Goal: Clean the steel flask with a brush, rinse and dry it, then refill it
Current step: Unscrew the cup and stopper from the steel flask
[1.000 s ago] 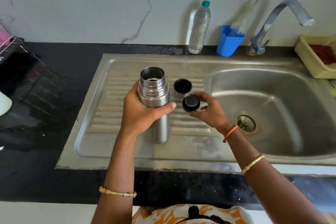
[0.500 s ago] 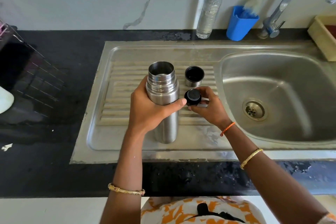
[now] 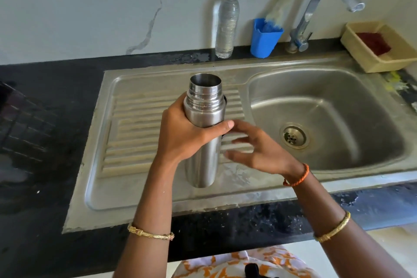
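Partly hidden behind steel flask [image 3: 204, 128]: a dark sliver at its right edge near the neck and another lower by the thumb, possibly the cup and stopper, hard to confirm. Right hand [image 3: 259, 149] motion-blurred, fingertips smeared; brush [image 3: 282, 4] cut off at top edge, bristles blurred. Yellow tray [image 3: 361, 56] clipped at right, wire rack [image 3: 20, 124] at far left dim and cropped.

Flask: tall brushed-steel cylinder, uncapped, mouth open, threaded stepped neck, interior dark and not readable. Stands upright on ribbed drainboard [image 3: 135, 133] of sink [image 3: 259, 189], left of basin. Left hand [image 3: 182, 135] wrapped round upper body just under the neck, thumb across the front. Right hand just right of flask, fingers spread and loosely straight, gripping nothing, apparently not touching flask.

Versus half a second back: black stopper no longer pinched in right hand, hand now empty and opened out. Small cup beside flask no longer clearly seen, covered by flask. Left-hand grip unchanged. Camera tilted up slightly, more wall and tap [image 3: 325, 7] showing.

Behind sink: plastic water bottle [image 3: 226, 25] with green cap, blue cup [image 3: 264, 40] holding brush, both against wall on black counter [image 3: 45, 97].
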`<state>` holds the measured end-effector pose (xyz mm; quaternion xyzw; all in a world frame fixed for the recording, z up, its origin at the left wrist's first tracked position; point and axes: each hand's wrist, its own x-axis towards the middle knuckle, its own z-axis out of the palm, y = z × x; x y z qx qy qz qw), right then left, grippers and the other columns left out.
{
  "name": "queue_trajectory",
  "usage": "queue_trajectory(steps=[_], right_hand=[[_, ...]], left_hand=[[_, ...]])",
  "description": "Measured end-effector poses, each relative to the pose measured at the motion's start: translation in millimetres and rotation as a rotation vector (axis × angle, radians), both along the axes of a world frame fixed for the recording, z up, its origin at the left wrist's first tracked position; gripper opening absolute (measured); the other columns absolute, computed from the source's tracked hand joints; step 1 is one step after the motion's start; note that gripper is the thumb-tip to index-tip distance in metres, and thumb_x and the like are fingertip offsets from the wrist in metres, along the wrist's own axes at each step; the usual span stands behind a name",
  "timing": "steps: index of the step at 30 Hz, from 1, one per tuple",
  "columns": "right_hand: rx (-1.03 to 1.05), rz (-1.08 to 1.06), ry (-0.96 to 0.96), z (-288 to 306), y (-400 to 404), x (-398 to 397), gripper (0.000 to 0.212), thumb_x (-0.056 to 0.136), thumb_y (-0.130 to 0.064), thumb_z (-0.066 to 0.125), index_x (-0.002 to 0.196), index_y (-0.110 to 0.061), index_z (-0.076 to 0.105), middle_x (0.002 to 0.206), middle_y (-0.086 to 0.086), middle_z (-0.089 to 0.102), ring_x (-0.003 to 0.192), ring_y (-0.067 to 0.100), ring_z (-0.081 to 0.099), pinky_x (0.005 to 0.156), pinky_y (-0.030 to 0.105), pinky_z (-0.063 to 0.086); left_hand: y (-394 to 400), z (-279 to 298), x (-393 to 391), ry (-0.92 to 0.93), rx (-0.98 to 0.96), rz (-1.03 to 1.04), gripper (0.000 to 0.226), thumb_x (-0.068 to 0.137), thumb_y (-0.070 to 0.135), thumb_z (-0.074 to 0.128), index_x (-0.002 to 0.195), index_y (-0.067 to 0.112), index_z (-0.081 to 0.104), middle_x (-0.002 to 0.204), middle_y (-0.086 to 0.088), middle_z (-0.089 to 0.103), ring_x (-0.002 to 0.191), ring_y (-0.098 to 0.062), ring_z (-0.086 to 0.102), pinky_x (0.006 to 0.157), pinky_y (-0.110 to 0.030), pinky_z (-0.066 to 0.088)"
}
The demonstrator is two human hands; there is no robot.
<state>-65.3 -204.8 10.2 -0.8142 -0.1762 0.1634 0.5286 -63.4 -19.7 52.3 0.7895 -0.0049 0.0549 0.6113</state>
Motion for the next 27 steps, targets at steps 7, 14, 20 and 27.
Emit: queue_trajectory(steps=[7,14,20,27], right_hand=[[0.091,-0.149,0.079,2,-43,-8,0.077,0.069,-0.022,0.084,0.134,-0.013,0.043,0.119,-0.003,0.062,0.108,0.008,0.061,0.093,0.027,0.05],[0.114,-0.373,0.058,-11,-140,1,0.08,0.063,-0.026,0.086,0.129,-0.013,0.044,0.111,-0.001,0.066,0.099,0.01,0.066,0.086,0.034,0.054],[-0.025,-0.425,0.099,-13,-228,13,0.084,0.05,-0.045,0.082,0.123,-0.018,0.05,0.107,-0.001,0.068,0.095,0.013,0.067,0.086,0.043,0.055],[-0.2,-0.39,0.186,-14,-304,19,0.081,0.041,-0.057,0.078,0.113,-0.025,0.057,0.101,-0.004,0.068,0.091,0.014,0.066,0.083,0.042,0.055]], left_hand=[[-85,16,22,0.053,0.155,-0.123,0.049,0.048,0.049,0.086,0.089,0.03,0.067,0.08,0.017,0.073,0.073,-0.001,0.069,0.072,-0.037,0.059],[-201,0,48,0.278,-0.028,-0.168,0.035,0.058,0.034,0.091,0.085,0.024,0.07,0.081,0.009,0.075,0.075,-0.005,0.071,0.071,-0.029,0.059],[-279,-6,62,0.447,-0.17,-0.241,0.021,0.074,0.033,0.082,0.084,0.024,0.066,0.08,0.01,0.072,0.07,0.0,0.067,0.057,-0.012,0.052],[-351,-37,56,0.599,-0.4,-0.109,0.03,0.079,0.04,0.077,0.096,0.018,0.066,0.09,0.001,0.07,0.074,-0.009,0.066,0.054,-0.017,0.049]])
